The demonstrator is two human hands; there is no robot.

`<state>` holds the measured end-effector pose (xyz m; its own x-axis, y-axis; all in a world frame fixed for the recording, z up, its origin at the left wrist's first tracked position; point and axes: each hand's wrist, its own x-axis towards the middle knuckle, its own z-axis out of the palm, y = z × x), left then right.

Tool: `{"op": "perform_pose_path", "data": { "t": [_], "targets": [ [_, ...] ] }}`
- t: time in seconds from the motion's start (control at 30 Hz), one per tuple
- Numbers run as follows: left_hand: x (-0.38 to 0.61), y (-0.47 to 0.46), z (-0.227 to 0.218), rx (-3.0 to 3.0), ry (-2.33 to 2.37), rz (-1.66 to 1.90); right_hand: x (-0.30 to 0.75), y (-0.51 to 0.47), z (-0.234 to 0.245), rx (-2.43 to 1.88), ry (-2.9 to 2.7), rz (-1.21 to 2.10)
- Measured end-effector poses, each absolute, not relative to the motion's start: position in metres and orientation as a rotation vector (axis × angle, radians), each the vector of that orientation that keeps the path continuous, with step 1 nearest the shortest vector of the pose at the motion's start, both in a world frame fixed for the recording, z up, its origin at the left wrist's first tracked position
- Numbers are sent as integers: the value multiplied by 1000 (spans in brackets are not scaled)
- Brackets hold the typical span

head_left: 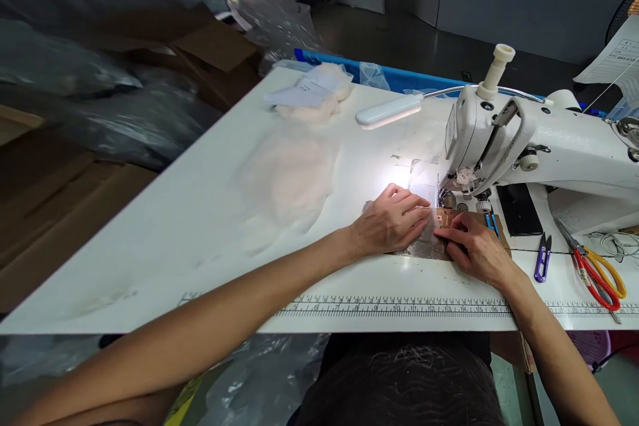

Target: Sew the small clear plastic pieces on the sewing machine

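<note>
A small piece of sheer white fabric (423, 194) lies under the needle area of the white sewing machine (469, 126), lit by a bright lamp. My left hand (397, 219) rests flat on this fabric, just left of the presser foot, fingers stretched and close together. On the near right side my right hand (474, 246) has its fingers curled, with the fingertips at the fabric's edge; what lies between them is partly hidden. Under both hands is a brown taped plate (429, 250) on the table.
Pale sheer fabric (292, 180) is heaped at left, with papers (302, 92) on another pile behind. Right of my hand lie a black phone (519, 210), purple snips (542, 258) and red-and-yellow scissors (599, 273). A lamp (389, 112) hangs over the table; a ruler strip (369, 306) lines its front edge.
</note>
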<state>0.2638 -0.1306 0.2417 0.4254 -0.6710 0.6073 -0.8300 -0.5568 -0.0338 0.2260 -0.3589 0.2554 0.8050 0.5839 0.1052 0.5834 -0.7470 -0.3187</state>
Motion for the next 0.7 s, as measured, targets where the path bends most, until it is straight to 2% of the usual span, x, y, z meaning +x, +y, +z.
{"op": "perform_pose_path", "data": {
  "t": [0.43, 0.7],
  "targets": [
    [262, -128, 241, 2602, -1433, 688, 223, -357, 254, -2705, -1095, -200],
    [264, -134, 243, 2718, -1463, 727, 225, -352, 258, -2906, -1125, -166]
  ]
}}
